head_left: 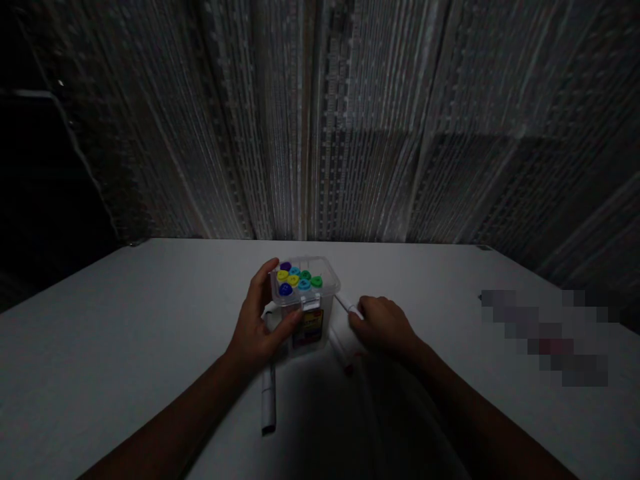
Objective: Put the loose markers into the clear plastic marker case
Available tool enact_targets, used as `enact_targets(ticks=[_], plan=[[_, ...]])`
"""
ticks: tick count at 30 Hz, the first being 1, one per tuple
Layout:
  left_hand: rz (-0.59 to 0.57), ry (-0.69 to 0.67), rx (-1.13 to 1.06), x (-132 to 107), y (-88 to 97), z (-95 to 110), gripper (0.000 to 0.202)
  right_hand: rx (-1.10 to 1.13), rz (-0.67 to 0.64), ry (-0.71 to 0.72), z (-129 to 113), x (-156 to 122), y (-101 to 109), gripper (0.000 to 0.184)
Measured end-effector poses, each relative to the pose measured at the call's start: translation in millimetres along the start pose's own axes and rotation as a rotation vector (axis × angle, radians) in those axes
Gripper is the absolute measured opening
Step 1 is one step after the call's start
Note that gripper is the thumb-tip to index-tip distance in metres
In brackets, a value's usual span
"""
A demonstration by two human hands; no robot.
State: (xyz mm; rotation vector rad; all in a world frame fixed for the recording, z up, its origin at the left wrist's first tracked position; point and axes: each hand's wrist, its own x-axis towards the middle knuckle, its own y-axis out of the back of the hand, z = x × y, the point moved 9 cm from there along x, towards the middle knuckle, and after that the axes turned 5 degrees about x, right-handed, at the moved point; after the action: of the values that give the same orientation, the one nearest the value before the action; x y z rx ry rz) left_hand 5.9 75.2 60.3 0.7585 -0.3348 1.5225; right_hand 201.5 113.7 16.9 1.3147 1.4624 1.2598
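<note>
A clear plastic box [309, 328] stands upright on the white table, with a label on its front. My left hand [257, 327] is wrapped round the box's left side, thumb across the front and fingers behind. Several markers with round coloured caps [300, 279] in yellow, blue, green and purple fill the box. To the right, my right hand [384, 323] is closed on a white marker [347, 304], which points toward the box's right side. Another white marker with a dark red end [341, 353] lies between the box and my right hand.
A white marker with a dark end [269, 403] lies in front of the box, by my left forearm. The white table [125, 320] runs back to a striped curtain [320, 133]. A pixelated patch covers something at the table's right.
</note>
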Motion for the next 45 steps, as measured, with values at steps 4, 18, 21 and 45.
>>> enact_targets(ticks=[4, 18, 21, 45], plan=[[0.0, 0.007, -0.006, 0, 1.0, -1, 0.068, 0.281, 0.392, 0.004, 12, -4, 60, 0.017], [-0.021, 0.028, -0.008, -4, 0.7, -5, 0.068, 0.821, 0.964, 0.567, -42, -81, 227, 0.004], [-0.028, 0.042, -0.006, -5, -0.2, -7, 0.068, 0.783, 0.879, 0.648, -65, -73, 227, 0.005], [-0.05, 0.042, -0.02, -2, 0.2, -1, 0.065, 0.1, -0.022, 0.553, -139, 6, 119, 0.014]])
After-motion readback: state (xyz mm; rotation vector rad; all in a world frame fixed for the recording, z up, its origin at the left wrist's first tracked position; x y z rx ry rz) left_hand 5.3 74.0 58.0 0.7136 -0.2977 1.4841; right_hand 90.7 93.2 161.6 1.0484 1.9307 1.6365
